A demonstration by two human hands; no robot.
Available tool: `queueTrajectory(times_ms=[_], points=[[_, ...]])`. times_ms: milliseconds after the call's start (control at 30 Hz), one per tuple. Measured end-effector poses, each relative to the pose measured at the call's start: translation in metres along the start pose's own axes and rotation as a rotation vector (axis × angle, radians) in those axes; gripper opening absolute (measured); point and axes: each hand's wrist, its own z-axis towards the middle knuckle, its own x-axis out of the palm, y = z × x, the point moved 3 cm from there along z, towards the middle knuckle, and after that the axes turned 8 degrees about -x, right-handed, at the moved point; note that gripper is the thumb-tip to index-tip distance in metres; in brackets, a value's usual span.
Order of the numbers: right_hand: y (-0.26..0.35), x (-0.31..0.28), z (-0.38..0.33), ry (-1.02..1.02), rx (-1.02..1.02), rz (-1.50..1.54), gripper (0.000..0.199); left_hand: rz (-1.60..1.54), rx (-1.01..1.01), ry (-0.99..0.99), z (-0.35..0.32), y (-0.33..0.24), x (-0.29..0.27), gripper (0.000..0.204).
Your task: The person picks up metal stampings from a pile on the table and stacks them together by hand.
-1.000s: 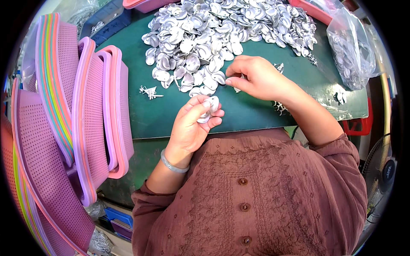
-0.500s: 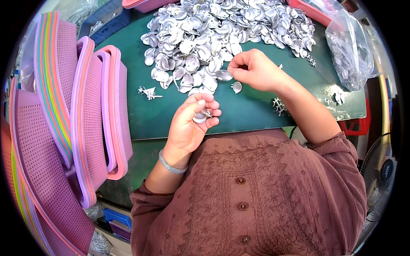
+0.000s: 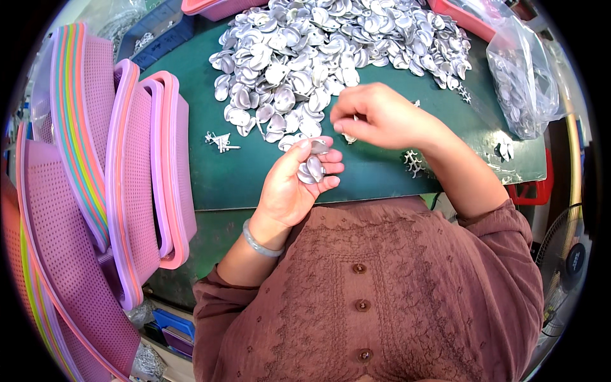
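The left hand (image 3: pixel 298 181) is cupping a few silver shell-shaped pieces (image 3: pixel 313 167); the right hand (image 3: pixel 375 116) is pinching what seems another beside the large unsorted heap (image 3: pixel 331 51) on the green table (image 3: pixel 242 178), so most work is remaining.

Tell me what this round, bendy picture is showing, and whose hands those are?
The picture comes from a small camera worn on a person's head, looking down, so you see that person's own two arms in brown sleeves. Its wide lens bends straight edges.

On the dark green table mat lies a big heap of shiny silver petal-shaped metal pieces. The left hand is cupped and holds a few of these pieces. The right hand pinches something small just above the mat; what it is, I cannot tell.

On the left stand stacked pink and purple plastic mesh trays. On the right sits a clear plastic bag with more silver pieces.
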Motion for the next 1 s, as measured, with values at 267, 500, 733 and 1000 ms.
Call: queueTrajectory(times_ms=[267, 500, 733, 1000], points=[[-0.012, 0.012, 0.021, -0.112, -0.161, -0.553, 0.015, 0.088, 0.017, -0.056, -0.003, -0.004, -0.002, 0.019], [-0.018, 0.006, 0.020, -0.187, -0.283, -0.652, 0.011, 0.157, 0.025, -0.046, -0.001, -0.006, -0.002, 0.027], [-0.029, -0.008, 0.012, -0.221, 0.393, 0.499, 0.020, 0.090, 0.037, -0.033, 0.003, -0.007, 0.001, 0.031], [-0.012, -0.002, 0.001, -0.146, 0.334, 0.677, 0.015, 0.023, 0.037, 0.026, 0.008, -0.006, 0.011, 0.037]])
